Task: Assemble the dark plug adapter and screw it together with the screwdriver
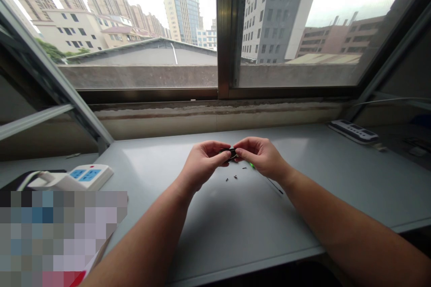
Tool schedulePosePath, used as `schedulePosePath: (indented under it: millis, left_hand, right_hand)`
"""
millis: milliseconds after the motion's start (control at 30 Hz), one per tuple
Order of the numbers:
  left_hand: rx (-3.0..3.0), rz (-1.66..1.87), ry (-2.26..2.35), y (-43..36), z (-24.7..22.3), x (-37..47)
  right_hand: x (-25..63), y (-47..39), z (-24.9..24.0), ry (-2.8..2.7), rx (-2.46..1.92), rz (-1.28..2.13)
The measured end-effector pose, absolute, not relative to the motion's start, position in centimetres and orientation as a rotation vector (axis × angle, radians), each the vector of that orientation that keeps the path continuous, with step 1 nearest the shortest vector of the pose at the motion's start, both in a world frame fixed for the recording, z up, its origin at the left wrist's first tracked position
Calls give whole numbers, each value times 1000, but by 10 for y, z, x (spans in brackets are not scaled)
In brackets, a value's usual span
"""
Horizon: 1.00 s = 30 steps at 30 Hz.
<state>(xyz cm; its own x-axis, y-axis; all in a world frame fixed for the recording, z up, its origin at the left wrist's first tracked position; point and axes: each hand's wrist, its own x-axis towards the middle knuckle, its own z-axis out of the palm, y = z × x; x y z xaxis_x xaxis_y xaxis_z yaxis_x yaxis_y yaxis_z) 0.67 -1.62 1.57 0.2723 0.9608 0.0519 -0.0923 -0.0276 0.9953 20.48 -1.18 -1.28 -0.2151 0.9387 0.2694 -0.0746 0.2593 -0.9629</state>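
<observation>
Both my left hand [205, 161] and my right hand [261, 154] pinch a small black part [233, 154] between thumb and fingers, held just above the grey tabletop. The fingers cover much of it, so its exact kind does not show. Below it on the table lie several small screws [235, 177]. Partly behind my right hand is a screwdriver, its green handle [251, 165] peeking out and its thin dark shaft [276, 186] pointing toward me.
A white power strip [90, 177] with blue sockets and a plug stands at the left of the grey table [161, 157]. Another power strip [353, 132] lies at the back right. Metal frame posts [63, 71] flank the table, with a window behind.
</observation>
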Motion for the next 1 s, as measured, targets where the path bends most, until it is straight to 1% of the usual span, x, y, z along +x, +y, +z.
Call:
schedulePosePath:
  millis: [533,800,1000]
  left_hand:
    - [1290,1058,905,-15,17,3]
    - [1274,1089,904,-11,15,0]
    - [1309,1108,914,-14,18,2]
  right_hand:
    - [207,-12,-9,-1207,-808,1460]
    - [217,-14,-3,-1343,-882,1225]
    - [215,-17,-6,-1556,-899,1133]
